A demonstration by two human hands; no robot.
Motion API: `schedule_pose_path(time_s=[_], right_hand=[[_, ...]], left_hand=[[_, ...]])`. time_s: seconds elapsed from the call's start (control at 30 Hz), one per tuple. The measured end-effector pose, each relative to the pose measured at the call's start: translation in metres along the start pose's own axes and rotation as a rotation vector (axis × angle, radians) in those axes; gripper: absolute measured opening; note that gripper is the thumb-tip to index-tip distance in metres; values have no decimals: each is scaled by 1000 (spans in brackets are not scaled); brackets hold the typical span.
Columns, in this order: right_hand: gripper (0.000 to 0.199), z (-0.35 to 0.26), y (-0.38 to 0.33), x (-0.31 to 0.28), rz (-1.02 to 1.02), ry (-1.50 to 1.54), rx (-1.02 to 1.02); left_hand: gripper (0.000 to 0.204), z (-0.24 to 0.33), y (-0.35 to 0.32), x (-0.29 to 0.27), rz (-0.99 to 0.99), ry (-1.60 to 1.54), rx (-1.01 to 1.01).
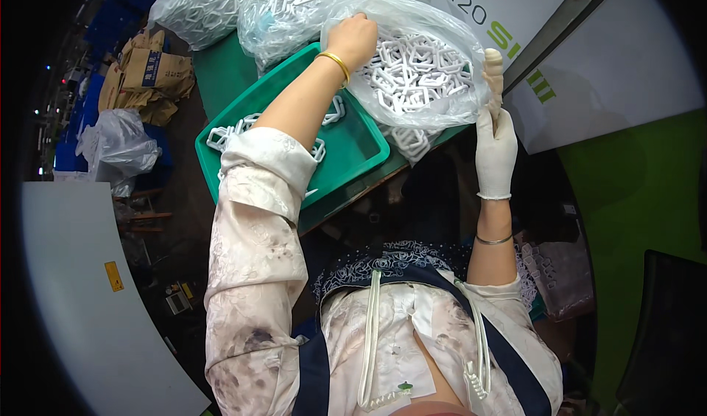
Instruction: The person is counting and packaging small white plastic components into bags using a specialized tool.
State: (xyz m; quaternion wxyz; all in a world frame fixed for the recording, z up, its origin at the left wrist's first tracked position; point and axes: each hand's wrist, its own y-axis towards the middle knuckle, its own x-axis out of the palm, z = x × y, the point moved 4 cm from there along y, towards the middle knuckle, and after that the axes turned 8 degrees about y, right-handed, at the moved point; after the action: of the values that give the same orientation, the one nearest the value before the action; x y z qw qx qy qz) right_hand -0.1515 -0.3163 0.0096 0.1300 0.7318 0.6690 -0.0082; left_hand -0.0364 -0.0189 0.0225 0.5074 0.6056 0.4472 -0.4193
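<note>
A clear plastic bag (460,36) stands open on the green table, filled with white plastic loop-shaped pieces (416,73). My bare left hand (353,42), with a gold bangle at the wrist, is closed on the bag's left rim. On the opposite side my right hand (496,125), in a white glove with cream fingertip covers, pinches the bag's right edge. Beneath my left forearm lies a green tray (350,154), with several of the same white loops (228,134) in it. My forearm hides part of the tray.
Two more filled plastic bags (202,7) (283,18) sit at the table's back left. A white printed panel (604,70) with a metal post (563,29) rises at the right. Brown sacks (151,73) and a grey plastic bundle (118,147) are off to the left.
</note>
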Motion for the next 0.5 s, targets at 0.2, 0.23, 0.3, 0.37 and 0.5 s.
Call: schedule_pose_path(time_s=[0.2,0.23,0.3,0.37,0.5], right_hand=[[31,5,6,-9,-11,-20,48],[31,4,6,-9,-11,-19,51],[31,1,5,-5,-3,13,44],[31,3,5,-2,-12,20,34],[29,2,6,-4,-22,20,55]], left_hand=[[32,-19,12,-1,-7,-257,-59],[31,-15,11,3,-27,-159,-38],[29,-14,12,12,-47,-56,-17],[24,-18,18,22,-117,-37,-139],[25,-27,27,30,-130,-188,-301]])
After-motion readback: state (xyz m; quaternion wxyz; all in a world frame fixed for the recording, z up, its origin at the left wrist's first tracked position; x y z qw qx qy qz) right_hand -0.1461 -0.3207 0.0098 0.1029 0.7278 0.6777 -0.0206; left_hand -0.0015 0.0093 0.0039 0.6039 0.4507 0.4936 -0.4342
